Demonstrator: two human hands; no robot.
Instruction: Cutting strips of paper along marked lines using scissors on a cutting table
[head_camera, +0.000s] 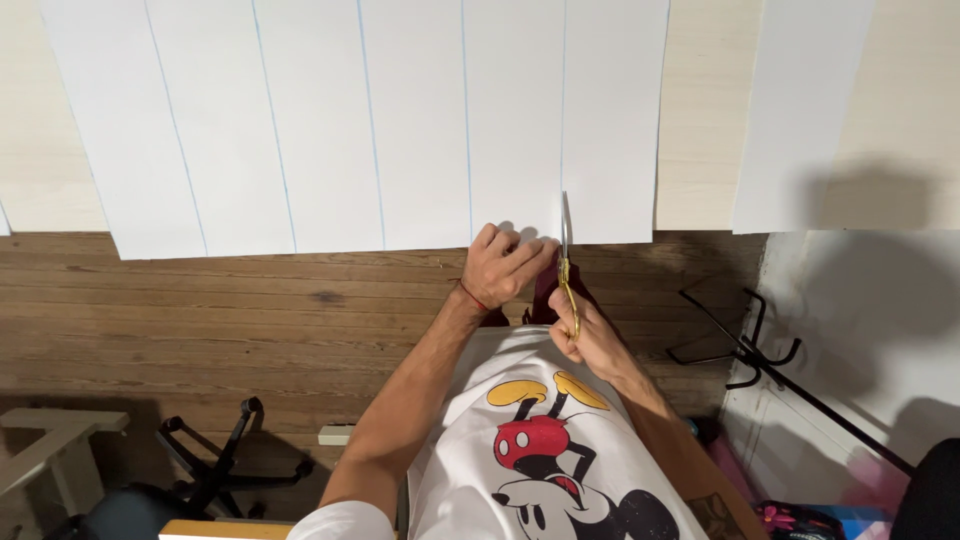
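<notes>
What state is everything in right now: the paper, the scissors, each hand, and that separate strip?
Large white paper sheet: flat on the table, ruled with blue lines, partly cut along one line.
Gold-handled scissors: blades in the cut at the sheet's near edge.
Right hand: closed around the scissors' handles.
Left hand: curled, gripping the sheet's near edge.
Separate paper strip: lying apart, to the right.

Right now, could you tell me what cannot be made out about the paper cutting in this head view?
- Right hand: its fingers hide the handles of the gold scissors.
- Large white sheet: top cut off by the frame's upper edge, so its full length is unseen.
- Left hand: covers the sheet's lower edge beside the blue line.
- Separate strip: top likewise cut off.
</notes>
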